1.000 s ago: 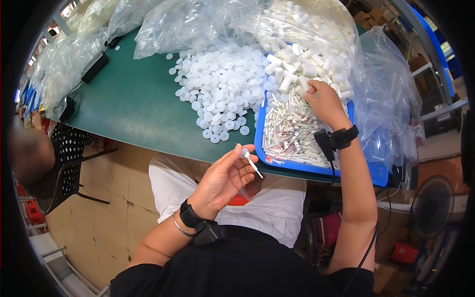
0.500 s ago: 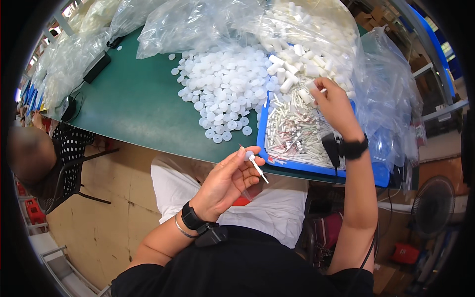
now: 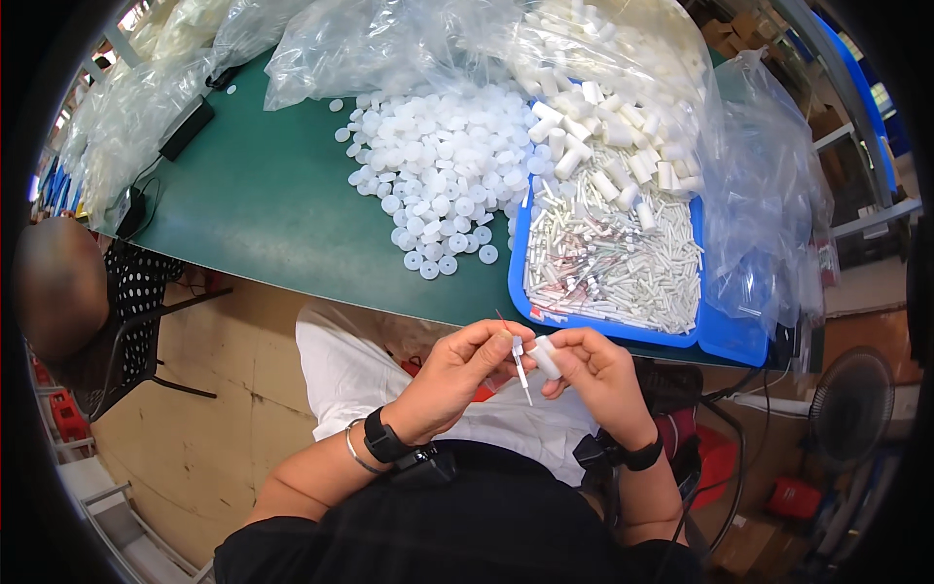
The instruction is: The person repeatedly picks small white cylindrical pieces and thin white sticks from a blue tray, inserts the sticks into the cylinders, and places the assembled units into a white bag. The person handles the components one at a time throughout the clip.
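Pinched pretty firmly in the left hand [image 3: 443,380] is a thin stick [image 3: 525,382], with the thumb and fingers closed right onto its upper end. A short cylinder [image 3: 548,358] is gripped by the right hand [image 3: 603,382] in much the same way, fingertips drawn in around it with no slack to be seen. Both hands are held up at lower centre of the frame, nearly meeting, above the white trousers [image 3: 336,375].

So the stick is pointed down out of the left grip, its lower end left free, and the cylinder is held just to the right of it. Whether the two are touching can't be told.

Looks-wise, the stick is white and skinny, tilted a bit, narrowed at the bottom tip, with a wider pale bit at the top that's partly covered by the fingers. A thin reddish wire [image 3: 501,320] can be seen poking up past the left hand. The cylinder is plain white, stubby, tilted, and partly hidden too.

Loads more parts are piled behind: pale discs [image 3: 438,165] heaped on the green table [image 3: 253,204] at upper centre, small white sticks [image 3: 632,268] crammed into a blue tray [image 3: 518,263] right of centre, and loose cylinders [image 3: 574,131] spilled across its far end.
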Tool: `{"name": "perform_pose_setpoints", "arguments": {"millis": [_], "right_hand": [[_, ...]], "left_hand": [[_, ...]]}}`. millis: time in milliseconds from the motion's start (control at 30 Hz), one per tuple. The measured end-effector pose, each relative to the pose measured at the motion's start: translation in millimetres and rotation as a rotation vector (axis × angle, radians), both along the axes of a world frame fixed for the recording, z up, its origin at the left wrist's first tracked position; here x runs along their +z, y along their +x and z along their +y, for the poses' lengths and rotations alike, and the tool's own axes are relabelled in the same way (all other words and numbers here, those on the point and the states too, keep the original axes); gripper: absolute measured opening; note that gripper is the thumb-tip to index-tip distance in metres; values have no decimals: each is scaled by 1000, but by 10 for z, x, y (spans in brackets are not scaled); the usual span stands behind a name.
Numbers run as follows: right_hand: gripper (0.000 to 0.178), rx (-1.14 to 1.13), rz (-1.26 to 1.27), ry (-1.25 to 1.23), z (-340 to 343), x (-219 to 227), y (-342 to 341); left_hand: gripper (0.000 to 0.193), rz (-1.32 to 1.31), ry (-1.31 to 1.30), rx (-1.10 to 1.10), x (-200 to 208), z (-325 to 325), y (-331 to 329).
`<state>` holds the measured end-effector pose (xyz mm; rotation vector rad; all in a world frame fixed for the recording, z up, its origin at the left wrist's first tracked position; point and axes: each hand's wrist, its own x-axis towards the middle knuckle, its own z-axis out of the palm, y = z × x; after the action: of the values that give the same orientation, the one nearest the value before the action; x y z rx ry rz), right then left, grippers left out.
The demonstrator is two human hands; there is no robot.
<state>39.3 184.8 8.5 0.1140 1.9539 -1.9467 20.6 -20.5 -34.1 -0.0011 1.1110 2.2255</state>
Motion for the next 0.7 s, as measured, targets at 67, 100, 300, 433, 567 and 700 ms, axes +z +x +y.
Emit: {"name": "perform_pose_setpoints", "arguments": {"millis": [67, 100, 300, 433, 567, 700], "right_hand": [[18, 76, 94, 147, -41, -3, 51], [17, 114, 141, 220, -53, -5, 70], [17, 5, -240, -231, 15, -23, 13], [15, -37, -208, -338, 128, -169, 81], [14, -23, 83, 75, 274, 178, 160], [18, -386, 397, 1017, 1079, 460, -26]], "left_hand": [[34, -16, -31, -13, -27, 34, 12], [33, -24, -49, -17, -32, 61, 24], [31, -96, -121, -32, 28, 113, 42], [33, -12, -105, -50, 41, 201, 35], [35, 5, -85, -83, 22, 176, 43], [22, -138, 93, -91, -2, 142, 33]]}}
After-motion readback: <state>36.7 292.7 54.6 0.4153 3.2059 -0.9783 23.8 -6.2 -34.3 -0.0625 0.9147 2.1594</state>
